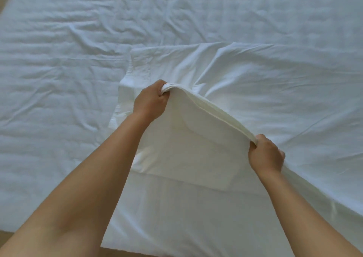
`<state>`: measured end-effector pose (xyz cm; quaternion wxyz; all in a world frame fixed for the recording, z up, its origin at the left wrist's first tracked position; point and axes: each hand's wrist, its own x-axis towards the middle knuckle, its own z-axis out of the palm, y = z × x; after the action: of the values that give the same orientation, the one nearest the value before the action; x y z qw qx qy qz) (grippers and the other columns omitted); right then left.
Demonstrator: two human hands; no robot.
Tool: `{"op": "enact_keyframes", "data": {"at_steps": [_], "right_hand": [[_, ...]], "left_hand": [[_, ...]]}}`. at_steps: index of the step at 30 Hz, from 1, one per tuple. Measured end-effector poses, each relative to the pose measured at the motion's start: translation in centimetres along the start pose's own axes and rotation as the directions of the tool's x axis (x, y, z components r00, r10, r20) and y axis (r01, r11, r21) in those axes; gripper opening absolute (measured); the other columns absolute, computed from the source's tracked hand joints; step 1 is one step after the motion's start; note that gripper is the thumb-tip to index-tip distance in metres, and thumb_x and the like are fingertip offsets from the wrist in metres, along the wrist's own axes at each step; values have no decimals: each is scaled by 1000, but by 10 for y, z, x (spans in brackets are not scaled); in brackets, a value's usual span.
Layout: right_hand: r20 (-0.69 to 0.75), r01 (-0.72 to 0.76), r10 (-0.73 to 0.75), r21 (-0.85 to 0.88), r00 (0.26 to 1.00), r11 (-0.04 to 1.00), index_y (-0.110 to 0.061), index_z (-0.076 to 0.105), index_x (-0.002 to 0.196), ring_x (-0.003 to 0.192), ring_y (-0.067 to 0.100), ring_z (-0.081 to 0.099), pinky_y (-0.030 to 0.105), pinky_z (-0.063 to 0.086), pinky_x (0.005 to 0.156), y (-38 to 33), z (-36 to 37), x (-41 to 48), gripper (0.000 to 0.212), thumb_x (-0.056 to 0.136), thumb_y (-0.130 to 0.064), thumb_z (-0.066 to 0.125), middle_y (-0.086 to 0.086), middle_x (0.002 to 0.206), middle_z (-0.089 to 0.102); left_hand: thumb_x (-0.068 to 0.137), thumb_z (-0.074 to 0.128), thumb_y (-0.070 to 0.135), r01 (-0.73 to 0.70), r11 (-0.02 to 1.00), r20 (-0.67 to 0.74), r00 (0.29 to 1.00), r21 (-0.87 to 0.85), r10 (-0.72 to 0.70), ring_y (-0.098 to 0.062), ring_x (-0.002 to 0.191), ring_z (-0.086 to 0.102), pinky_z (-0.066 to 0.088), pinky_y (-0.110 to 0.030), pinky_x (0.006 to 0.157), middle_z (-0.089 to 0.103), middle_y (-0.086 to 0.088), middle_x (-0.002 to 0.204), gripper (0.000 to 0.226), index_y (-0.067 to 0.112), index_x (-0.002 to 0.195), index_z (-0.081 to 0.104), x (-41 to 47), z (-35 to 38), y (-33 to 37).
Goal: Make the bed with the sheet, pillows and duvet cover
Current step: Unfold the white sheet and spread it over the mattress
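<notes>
Sheet [192,143], folded, partly opened on bed [68,50]; thick folded edge runs diagonally between left hand [150,102], farther out, and right hand [265,154], nearer. Fingers [260,138] of both curl round that edge, pinching it. Loose layers lie beyond fingers, rightward.

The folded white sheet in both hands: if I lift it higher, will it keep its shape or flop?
Likely floppy: the sheet bows along its held edge between the left hand and right hand, and the rest drapes down. Probably light, since curled fingers alone carry several stacked layers. Those layers may fan apart when raised.
</notes>
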<state>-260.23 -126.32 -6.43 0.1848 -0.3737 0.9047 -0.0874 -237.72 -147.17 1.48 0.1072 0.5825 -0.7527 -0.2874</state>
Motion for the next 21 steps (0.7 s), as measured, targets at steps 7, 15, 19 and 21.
{"op": "enact_keyframes", "data": {"at_steps": [7,15,19,21], "right_hand": [[315,67,50,-349,948,935,-21,45,123,109,26,47,36,36,83,98,-4,11,44,84,-38,57,5,121,51],[250,90,-15,-291,968,952,-11,51,109,89,29,54,33,27,70,130,4,15,22,88,-6,44,6,99,59],[110,163,-149,-127,983,978,0,54,100,81,36,53,37,28,67,132,-9,34,20,81,5,49,16,89,58],[-20,229,-230,-43,973,972,3,58,97,75,39,54,39,33,67,130,-15,41,27,72,11,57,19,84,58]], "left_hand": [[90,42,11,88,872,-22,996,482,-89,-34,106,46,33,-39,82,49,-15,116,31,11,120,52,18,46,28],[68,77,39,-291,654,449,890,699,-84,-31,140,14,14,-58,109,11,-13,150,117,28,148,-8,-6,131,40],[63,82,49,-315,582,459,881,750,-114,-39,143,-12,4,-63,109,-22,-20,152,138,31,141,-30,-7,160,30],[68,77,49,-360,548,451,892,755,-34,-38,143,-13,5,-62,110,-22,-19,153,130,32,143,-27,-4,168,27]]}}
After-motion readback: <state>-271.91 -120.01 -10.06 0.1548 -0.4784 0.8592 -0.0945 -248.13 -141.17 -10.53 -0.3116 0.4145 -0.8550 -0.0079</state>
